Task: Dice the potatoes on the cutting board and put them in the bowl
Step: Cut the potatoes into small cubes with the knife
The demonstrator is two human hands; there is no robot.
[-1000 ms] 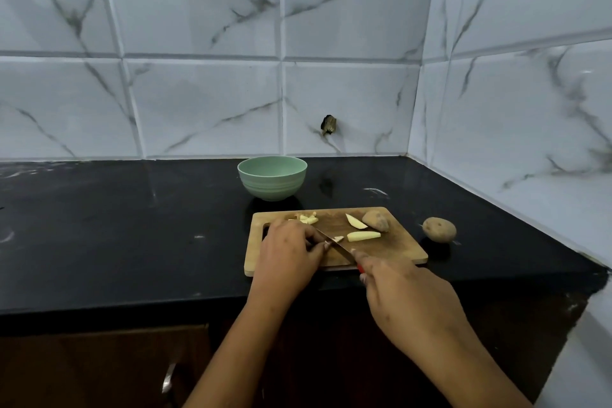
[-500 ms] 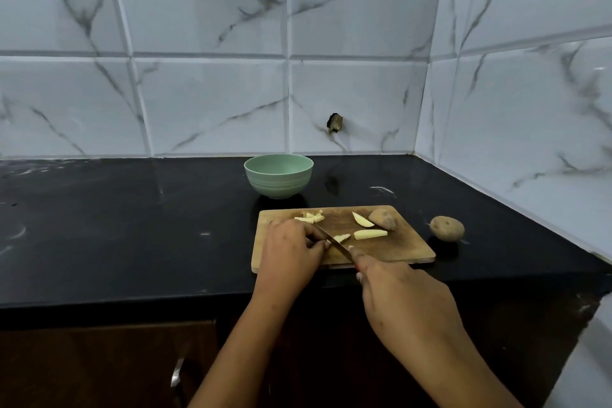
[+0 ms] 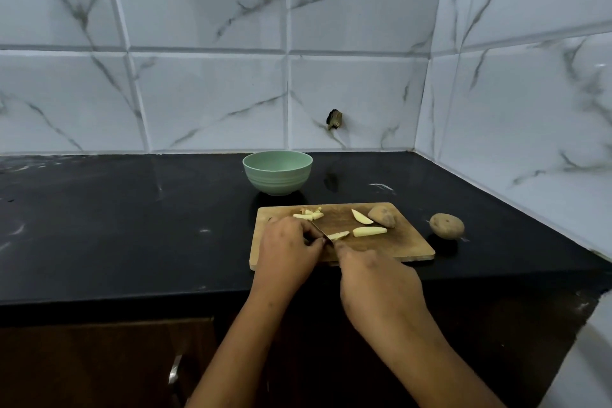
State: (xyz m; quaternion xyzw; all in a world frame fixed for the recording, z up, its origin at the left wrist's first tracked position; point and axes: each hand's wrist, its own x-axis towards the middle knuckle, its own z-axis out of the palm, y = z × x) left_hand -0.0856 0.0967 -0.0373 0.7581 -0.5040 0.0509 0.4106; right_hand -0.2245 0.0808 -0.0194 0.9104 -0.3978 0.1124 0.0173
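Right hand (image 3: 381,288) grips the knife (image 3: 320,231) among potato strips (image 3: 369,231) on the cutting board (image 3: 397,248); left hand (image 3: 288,250) curls, hold unclear; green bowl (image 3: 277,175) beyond.

wooden cutting board (image 3: 407,245), glossy black counter (image 3: 132,225), matt green bowl (image 3: 277,179), glossy marbled wall tiles (image 3: 205,99)

Wooden cutting board (image 3: 410,243) lies flat near the counter's front edge. Pale green bowl (image 3: 277,172) stands upright just behind its far left corner, not touching. On the board: skin-on potato half (image 3: 382,216) at far right, three pale wedges (image 3: 369,231) mid-board, and a small pile of cut sticks (image 3: 309,214) at far left. A whole potato (image 3: 446,225) sits off the board, just right.
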